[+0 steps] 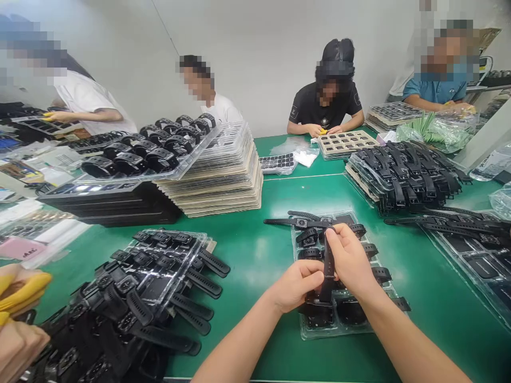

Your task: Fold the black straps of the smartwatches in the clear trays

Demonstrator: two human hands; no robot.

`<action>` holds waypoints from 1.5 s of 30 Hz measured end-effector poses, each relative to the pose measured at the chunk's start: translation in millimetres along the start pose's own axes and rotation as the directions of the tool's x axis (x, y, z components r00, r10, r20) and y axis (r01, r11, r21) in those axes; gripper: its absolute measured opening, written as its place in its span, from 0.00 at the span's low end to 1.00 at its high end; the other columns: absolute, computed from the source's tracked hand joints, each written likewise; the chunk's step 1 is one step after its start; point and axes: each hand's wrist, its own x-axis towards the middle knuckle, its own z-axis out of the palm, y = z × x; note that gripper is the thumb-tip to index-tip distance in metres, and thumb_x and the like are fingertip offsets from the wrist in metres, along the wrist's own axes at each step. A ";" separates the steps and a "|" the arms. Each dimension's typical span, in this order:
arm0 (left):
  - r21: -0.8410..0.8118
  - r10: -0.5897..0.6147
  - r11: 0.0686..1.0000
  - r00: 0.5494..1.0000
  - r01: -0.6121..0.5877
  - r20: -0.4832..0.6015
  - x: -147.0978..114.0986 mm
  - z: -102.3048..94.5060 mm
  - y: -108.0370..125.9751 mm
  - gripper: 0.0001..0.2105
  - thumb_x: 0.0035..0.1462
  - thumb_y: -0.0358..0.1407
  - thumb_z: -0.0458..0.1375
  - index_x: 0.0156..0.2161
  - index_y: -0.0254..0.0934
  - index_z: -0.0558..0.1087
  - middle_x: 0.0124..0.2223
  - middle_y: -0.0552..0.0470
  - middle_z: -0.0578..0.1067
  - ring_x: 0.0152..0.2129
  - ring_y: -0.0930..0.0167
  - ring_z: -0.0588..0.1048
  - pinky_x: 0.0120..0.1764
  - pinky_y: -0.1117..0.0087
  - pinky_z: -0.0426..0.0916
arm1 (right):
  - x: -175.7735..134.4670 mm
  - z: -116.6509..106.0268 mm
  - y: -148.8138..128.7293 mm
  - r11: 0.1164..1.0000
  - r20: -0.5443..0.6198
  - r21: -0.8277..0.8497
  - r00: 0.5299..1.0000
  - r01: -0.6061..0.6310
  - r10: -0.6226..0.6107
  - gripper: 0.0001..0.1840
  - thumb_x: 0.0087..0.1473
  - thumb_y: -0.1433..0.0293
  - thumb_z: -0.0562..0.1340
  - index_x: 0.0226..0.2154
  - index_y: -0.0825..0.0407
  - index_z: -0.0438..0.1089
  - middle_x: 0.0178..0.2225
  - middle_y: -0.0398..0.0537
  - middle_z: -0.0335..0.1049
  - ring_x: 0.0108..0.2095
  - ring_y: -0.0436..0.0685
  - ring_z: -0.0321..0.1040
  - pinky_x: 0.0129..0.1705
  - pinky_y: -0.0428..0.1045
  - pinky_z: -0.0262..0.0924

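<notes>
Between my two hands is a black smartwatch strap, held upright over a clear plastic tray. My left hand pinches its lower part from the left. Higher up, my right hand grips the strap's top end between thumb and fingers. Beneath them, the clear tray carries black smartwatches in its compartments, several with straps looped shut. One smartwatch lies stretched out across the tray's far left corner, its strap reaching past the edge. My hands and the strap hide the tray's middle.
Left of me stand piled trays of black watches, beside a co-worker's yellow-covered fingers. Behind rises a tall stack of trays next to looped watches. More watch trays lie right. Several co-workers sit around the green table.
</notes>
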 end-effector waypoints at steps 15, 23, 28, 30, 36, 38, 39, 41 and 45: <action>0.070 0.078 0.995 0.993 -0.071 -0.094 -0.8 5.9 -3.0 0.29 0.47 0.59 0.69 0.35 0.30 0.81 0.26 0.54 0.69 0.21 0.78 0.60 0.24 0.75 0.52 | -1.3 -1.0 -3.8 0.998 0.010 0.060 0.999 0.030 -0.031 0.22 0.61 0.45 0.61 0.35 0.45 0.62 0.19 0.32 0.56 0.14 0.47 0.52 0.12 0.43 0.51; -0.070 0.091 0.993 0.991 -0.098 -0.101 0.4 9.5 -4.1 0.27 0.47 0.58 0.70 0.30 0.29 0.79 0.22 0.56 0.66 0.18 0.79 0.59 0.24 0.75 0.53 | 4.4 -2.1 -6.2 0.994 0.013 0.104 0.999 0.033 -0.035 0.25 0.56 0.43 0.64 0.33 0.47 0.63 0.19 0.33 0.56 0.17 0.47 0.51 0.15 0.43 0.50; -0.136 0.074 0.987 0.993 -0.085 -0.088 1.4 8.6 -7.7 0.26 0.47 0.56 0.70 0.31 0.29 0.78 0.23 0.56 0.65 0.19 0.78 0.60 0.25 0.74 0.52 | 5.6 -2.9 -7.0 0.994 0.010 0.097 0.999 0.045 -0.046 0.26 0.55 0.42 0.65 0.32 0.48 0.64 0.19 0.33 0.58 0.18 0.47 0.54 0.18 0.42 0.52; -0.152 0.065 0.985 0.995 -0.077 -0.079 1.8 7.7 -9.0 0.26 0.47 0.56 0.70 0.31 0.29 0.78 0.24 0.55 0.66 0.19 0.78 0.61 0.25 0.74 0.53 | 5.4 -2.9 -6.7 0.995 0.008 0.093 0.999 0.045 -0.046 0.26 0.56 0.43 0.65 0.32 0.48 0.64 0.19 0.33 0.58 0.18 0.47 0.54 0.18 0.42 0.52; -0.123 0.078 0.988 0.993 -0.089 -0.090 1.6 9.1 -10.2 0.26 0.48 0.56 0.70 0.32 0.30 0.79 0.23 0.55 0.67 0.19 0.78 0.60 0.25 0.74 0.53 | 4.9 -1.6 -6.0 0.997 0.017 0.072 0.999 0.041 -0.043 0.26 0.56 0.43 0.64 0.33 0.48 0.64 0.18 0.33 0.56 0.17 0.48 0.53 0.17 0.43 0.50; -0.044 0.098 0.994 0.990 -0.103 -0.106 -0.1 10.4 -6.4 0.27 0.48 0.57 0.69 0.32 0.30 0.79 0.24 0.54 0.69 0.19 0.78 0.60 0.26 0.74 0.55 | 5.1 -3.8 -6.2 0.997 0.027 0.068 0.999 0.041 -0.042 0.25 0.57 0.43 0.63 0.33 0.48 0.64 0.19 0.34 0.57 0.17 0.48 0.53 0.17 0.43 0.50; 0.022 0.121 0.993 0.986 -0.119 -0.117 -1.5 10.9 -3.0 0.26 0.48 0.57 0.69 0.34 0.30 0.80 0.26 0.53 0.71 0.21 0.77 0.62 0.27 0.74 0.57 | 5.1 -5.8 -6.6 0.997 0.038 0.059 0.998 0.047 -0.049 0.24 0.58 0.44 0.63 0.34 0.48 0.66 0.20 0.35 0.58 0.18 0.49 0.54 0.18 0.44 0.52; 0.208 0.210 0.962 0.967 -0.178 -0.145 -5.3 10.7 5.9 0.25 0.52 0.55 0.67 0.39 0.31 0.81 0.32 0.49 0.77 0.27 0.72 0.69 0.32 0.72 0.64 | 4.8 -11.1 -8.0 0.995 0.092 -0.022 0.991 0.098 -0.096 0.21 0.61 0.46 0.61 0.37 0.48 0.70 0.25 0.39 0.64 0.22 0.50 0.60 0.23 0.45 0.58; 0.705 0.513 0.664 0.838 -0.250 -0.187 -12.7 4.0 21.3 0.14 0.65 0.43 0.59 0.48 0.36 0.79 0.43 0.45 0.81 0.40 0.64 0.76 0.45 0.65 0.69 | 1.6 -17.6 -11.5 0.942 0.306 -0.259 0.943 0.214 -0.130 0.18 0.64 0.52 0.59 0.45 0.45 0.75 0.39 0.46 0.74 0.33 0.55 0.68 0.34 0.49 0.64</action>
